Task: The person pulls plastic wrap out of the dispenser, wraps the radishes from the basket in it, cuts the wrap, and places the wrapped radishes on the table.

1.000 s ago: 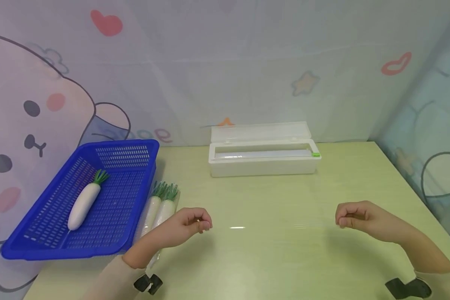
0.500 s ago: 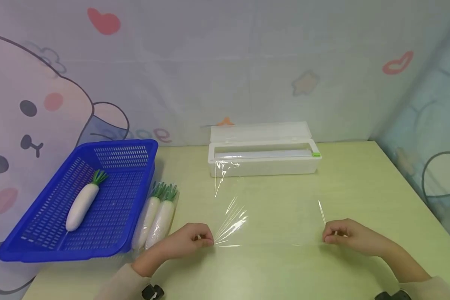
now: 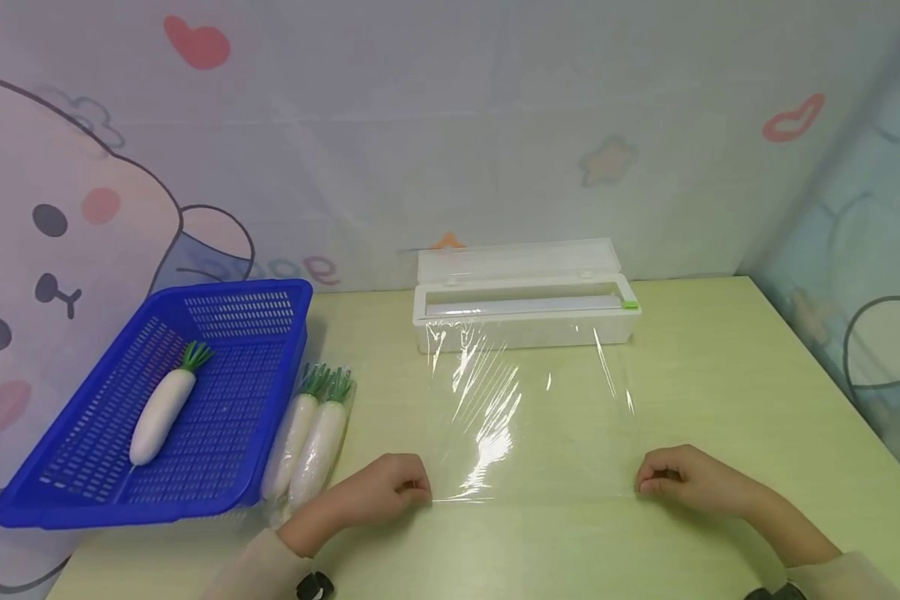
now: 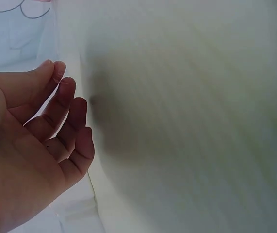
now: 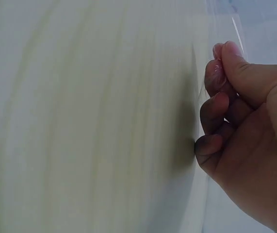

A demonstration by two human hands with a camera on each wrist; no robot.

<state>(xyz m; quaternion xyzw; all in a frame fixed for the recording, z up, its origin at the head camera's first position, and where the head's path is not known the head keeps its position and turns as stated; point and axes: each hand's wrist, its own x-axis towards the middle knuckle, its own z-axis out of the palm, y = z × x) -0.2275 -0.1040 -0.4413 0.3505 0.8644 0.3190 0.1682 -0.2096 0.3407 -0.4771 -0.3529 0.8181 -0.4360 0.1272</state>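
A sheet of clear cling film (image 3: pixel 540 417) stretches from the white cling film box (image 3: pixel 525 332) toward the front of the table. My left hand (image 3: pixel 386 490) pinches its near left corner between thumb and index finger. At the near right corner my right hand (image 3: pixel 701 482) pinches the film the same way. In the left wrist view the left hand (image 4: pixel 36 126) has thumb and index tips together, the other fingers loosely bent. The right wrist view shows film wrinkled at the fingertips of the right hand (image 5: pixel 245 126). The box's lid (image 3: pixel 521 260) stands raised, and a green slider (image 3: pixel 630 306) sits at its right end.
At the left stands a blue plastic basket (image 3: pixel 270 417) with one white radish (image 3: pixel 163 415) in it. Two film-wrapped radishes (image 3: pixel 319 446) lie beside the basket, close to the left forearm. A printed cloth (image 3: pixel 495 125) hangs behind the pale wooden table (image 3: pixel 540 550).
Both hands have come nearer the table's front edge and lower, drawing the film out from the box. The film now lies flatter, with bright creases. Basket and radishes stay put.
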